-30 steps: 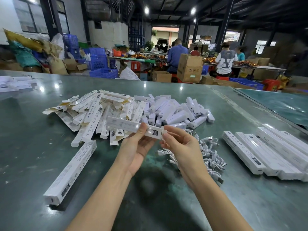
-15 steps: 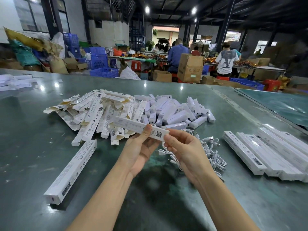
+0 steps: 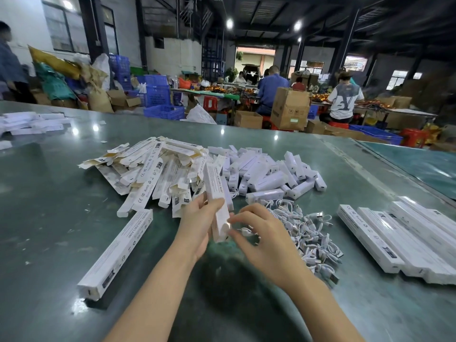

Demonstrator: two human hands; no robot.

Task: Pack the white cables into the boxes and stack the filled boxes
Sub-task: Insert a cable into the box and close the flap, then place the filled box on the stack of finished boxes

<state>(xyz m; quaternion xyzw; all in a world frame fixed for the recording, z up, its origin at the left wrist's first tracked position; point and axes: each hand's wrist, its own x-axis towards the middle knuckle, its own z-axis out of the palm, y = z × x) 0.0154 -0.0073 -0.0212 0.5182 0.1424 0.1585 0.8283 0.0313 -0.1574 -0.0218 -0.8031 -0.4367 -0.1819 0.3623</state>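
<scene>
Head view, green-grey table (image 3: 49,218). Left hand (image 3: 197,223) grips one long white box (image 3: 218,201), fingers curled round its lower half; the box stands steeply on end, its printed face toward the camera, its lower end just above the tabletop. Right hand (image 3: 261,233) sits at that lower end, fingers bent, fingertips at the box's end flap; motion blur there, so cannot tell whether it pinches the flap, a cable, or only touches. A thin white cable strand shows under the right fingers near the box end; whether it enters the box is unclear. Loose white cables (image 3: 306,230) lie in a tangled heap on the table just right of the right hand, USB plugs visible at its edges. Behind the hands: a pile of flat unfolded box sleeves (image 3: 150,174) to the left, touching a pile of short white boxes (image 3: 269,174) to the right. A row of long white boxes (image 3: 399,238) lies side by side, touching one another, at the right side of the table, well apart from the hands. One single long box (image 3: 118,250) lies flat on the table left of the left forearm, apart from the piles. More white boxes (image 3: 32,122) sit at the far left table edge. Background: people seated at another table, cardboard cartons (image 3: 290,108), blue crates (image 3: 158,95).
</scene>
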